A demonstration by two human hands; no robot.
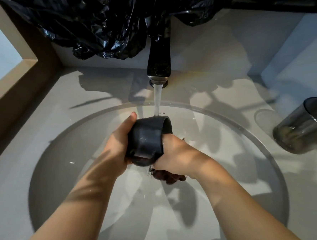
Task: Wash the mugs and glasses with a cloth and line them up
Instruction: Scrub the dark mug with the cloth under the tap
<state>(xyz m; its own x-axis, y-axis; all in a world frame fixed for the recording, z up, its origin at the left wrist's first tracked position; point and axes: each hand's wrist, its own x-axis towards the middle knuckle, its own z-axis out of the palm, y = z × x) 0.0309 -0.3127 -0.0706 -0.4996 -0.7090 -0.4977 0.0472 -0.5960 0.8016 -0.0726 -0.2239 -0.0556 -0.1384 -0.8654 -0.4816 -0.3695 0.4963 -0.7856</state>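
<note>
Surroundings: A round basin (65, 181) is set into a pale counter (42, 112). A dark faucet (159, 64) projects over the far rim of the basin, and a water stream (158, 99) falls from its spout. Crumpled black plastic sheeting (111, 30) hangs behind the faucet and covers its upper part. A wooden frame (21, 72) borders the counter on the left. A smoked glass (301, 129) sits on the counter to the right of the basin, well apart from both hands, mouth toward the upper right. It looks upright, though distortion at the picture's edge makes this uncertain.

Hand pose: Both forearms reach forward over the basin and converge under the spout. The left hand (118, 141) wraps the left side of the mug (145, 137), thumb extended along its upper edge. The right hand (176, 154) presses against the mug's right side, fingers clenched on a wet brown cloth (168, 176) that bunches out below the hand.

Mug orientation: The mug is held above the basin centre, tipped onto its side. Its long axis runs from near-left to far-right. The mouth faces far-right, and the stream lands at the upper rim. The handle (143, 158) points down toward the person.
</note>
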